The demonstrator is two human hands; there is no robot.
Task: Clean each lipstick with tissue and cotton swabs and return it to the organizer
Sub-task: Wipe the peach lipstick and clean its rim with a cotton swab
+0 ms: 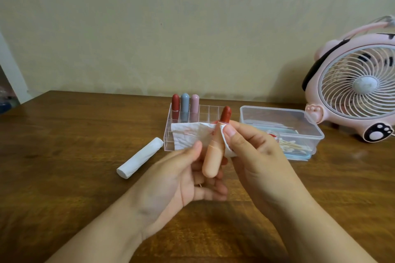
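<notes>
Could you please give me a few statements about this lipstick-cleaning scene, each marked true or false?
1. Three capped lipsticks stand in the organizer. True.
2. The left hand holds the open lipstick. True.
3. The right hand holds a cotton swab against the lipstick. False: it pinches a tissue around the lipstick, and the swabs lie in the clear box.
4. The tissue roll stands upright on the table. False: it lies on its side, left of the organizer.
5. The fan sits on the left of the table. False: it is on the right.
</notes>
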